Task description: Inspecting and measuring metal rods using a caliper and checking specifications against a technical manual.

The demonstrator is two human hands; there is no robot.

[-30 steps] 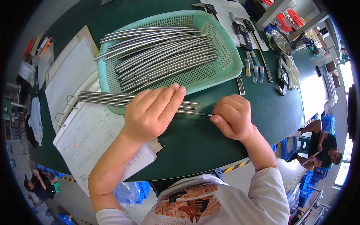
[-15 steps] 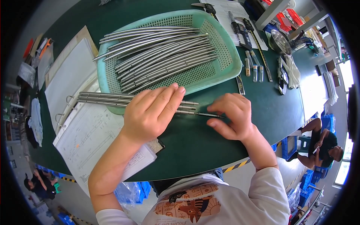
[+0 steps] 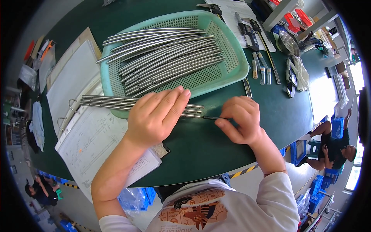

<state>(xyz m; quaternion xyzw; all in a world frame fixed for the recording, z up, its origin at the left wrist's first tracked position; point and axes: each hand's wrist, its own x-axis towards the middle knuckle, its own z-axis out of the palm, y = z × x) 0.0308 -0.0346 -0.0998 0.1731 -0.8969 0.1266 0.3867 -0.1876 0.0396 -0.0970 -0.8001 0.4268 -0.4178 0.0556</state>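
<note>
An open ring binder of drawings lay at the left hand's eight o'clock. A small bundle of steel rods crossed its upper part, their far ends toward nine to ten o'clock. The left hand lay over the bundle, its fingers straight, close together and pointing to one o'clock, so that the rods passed beneath them and came out at three o'clock; the thumb was hidden, and I cannot tell whether it gripped. At twelve o'clock stood a green perforated basket with many more steel rods inside.

A slim dark tool met the end of the lowest visible rod; how far it went in could not be told. Its other end sat in a narrow pinch between the thumb and curled forefinger of the right hand, at that hand's nine o'clock.

From the right hand, calipers lay at twelve, small capped vials and a metal bowl at one, white gloves at two. A seated person was well apart, near four o'clock.
</note>
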